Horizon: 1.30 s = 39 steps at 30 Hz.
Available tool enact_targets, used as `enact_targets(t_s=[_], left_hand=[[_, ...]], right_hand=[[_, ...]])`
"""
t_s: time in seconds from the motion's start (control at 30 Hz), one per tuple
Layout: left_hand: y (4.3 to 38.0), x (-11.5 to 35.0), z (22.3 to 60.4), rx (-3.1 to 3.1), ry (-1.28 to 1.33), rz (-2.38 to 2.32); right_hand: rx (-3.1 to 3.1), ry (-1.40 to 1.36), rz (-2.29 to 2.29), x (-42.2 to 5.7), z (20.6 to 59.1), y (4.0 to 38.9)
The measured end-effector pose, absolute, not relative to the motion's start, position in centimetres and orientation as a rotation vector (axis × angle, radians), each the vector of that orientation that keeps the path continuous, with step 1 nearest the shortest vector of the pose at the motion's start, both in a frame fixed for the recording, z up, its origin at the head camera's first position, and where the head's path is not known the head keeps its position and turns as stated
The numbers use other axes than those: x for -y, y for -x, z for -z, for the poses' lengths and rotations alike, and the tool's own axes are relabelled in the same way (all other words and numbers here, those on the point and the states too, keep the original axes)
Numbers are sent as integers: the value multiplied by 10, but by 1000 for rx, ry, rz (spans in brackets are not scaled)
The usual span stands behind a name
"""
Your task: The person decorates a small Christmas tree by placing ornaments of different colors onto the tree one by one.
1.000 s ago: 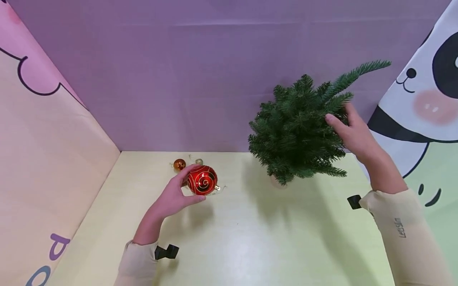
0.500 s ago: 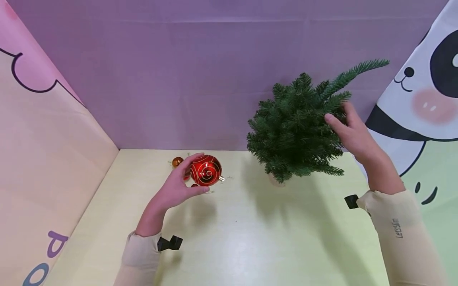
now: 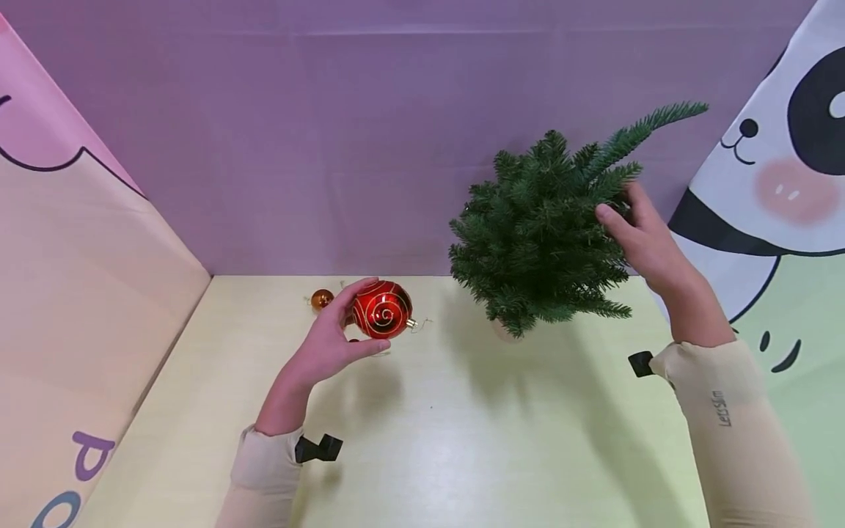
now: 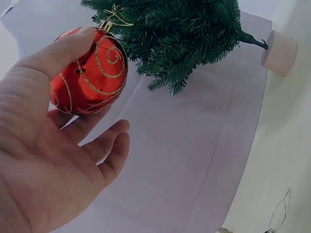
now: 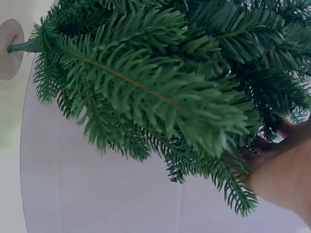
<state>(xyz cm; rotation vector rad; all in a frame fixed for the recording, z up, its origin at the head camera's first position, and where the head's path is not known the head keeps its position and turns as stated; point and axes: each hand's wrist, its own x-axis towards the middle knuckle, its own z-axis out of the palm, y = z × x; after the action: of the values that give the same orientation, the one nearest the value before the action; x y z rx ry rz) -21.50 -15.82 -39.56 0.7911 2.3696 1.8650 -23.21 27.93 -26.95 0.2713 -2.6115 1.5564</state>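
Note:
A shiny red Christmas bauble [image 3: 383,311] with gold glitter swirls is held up over the table by my left hand [image 3: 325,345]. In the left wrist view, thumb and fingers pinch the bauble [image 4: 104,77] from both sides; its gold cap and thread loop face the tree. My right hand [image 3: 650,238] grips the right side of a small green artificial Christmas tree [image 3: 538,235], its fingers partly hidden among the branches. The tree stands on a round pale wooden base [image 4: 282,53], with its top branch bent to the right.
Behind my left hand lies a small orange bauble [image 3: 321,300] on the pale table [image 3: 462,455]; other small baubles there are mostly hidden by the hand. A purple backdrop [image 3: 370,147] rises along the table's far edge, with printed panels on both sides.
My left hand has lifted the red bauble slightly away from the small baubles, and farther back. The right hand keeps its grip on the tree; the whole head view has shifted a little.

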Motion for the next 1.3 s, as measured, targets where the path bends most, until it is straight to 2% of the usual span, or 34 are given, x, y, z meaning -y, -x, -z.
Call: enact_targets(t_s=[1.3], left_hand=[[234, 139, 396, -2405, -776, -1905]], right_hand=[[2573, -250, -1512, -274, 267, 227]])
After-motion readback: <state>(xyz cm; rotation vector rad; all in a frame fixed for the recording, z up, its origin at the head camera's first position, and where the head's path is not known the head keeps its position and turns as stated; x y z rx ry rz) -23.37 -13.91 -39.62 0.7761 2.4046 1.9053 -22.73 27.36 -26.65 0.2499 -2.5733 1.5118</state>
